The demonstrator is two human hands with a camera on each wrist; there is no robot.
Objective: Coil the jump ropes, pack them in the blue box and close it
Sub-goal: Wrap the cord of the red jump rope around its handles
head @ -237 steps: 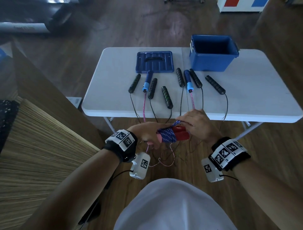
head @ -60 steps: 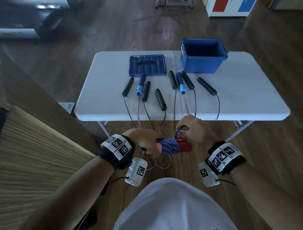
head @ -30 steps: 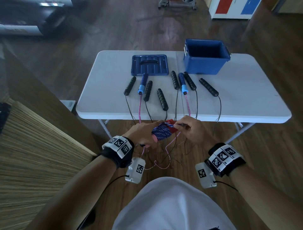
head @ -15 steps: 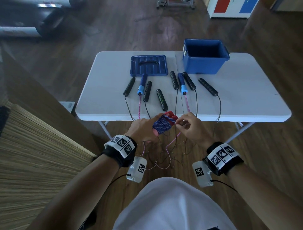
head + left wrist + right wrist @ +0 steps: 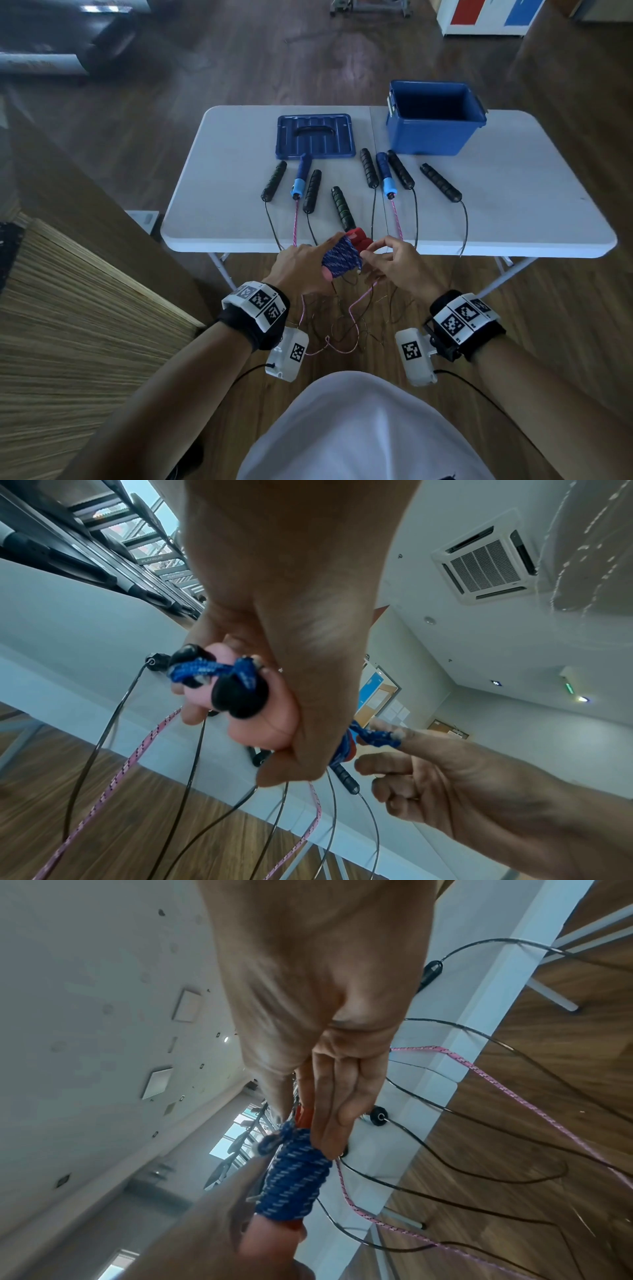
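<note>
table (image 5: 219, 178) on wood floor (image 5: 171, 102)

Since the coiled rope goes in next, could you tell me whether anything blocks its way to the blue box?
Nothing visible does. The blue box stands open, its lid lying apart on the table; rope handles lie between, low enough to clear.

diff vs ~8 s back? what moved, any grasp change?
The coiled jump rope has been carried up to the table's near edge, red handle ends tilted away. Left hand still grips it; right hand still pinches the blue rope end. Blue box, lid and the other handles on the table are unchanged.
</note>
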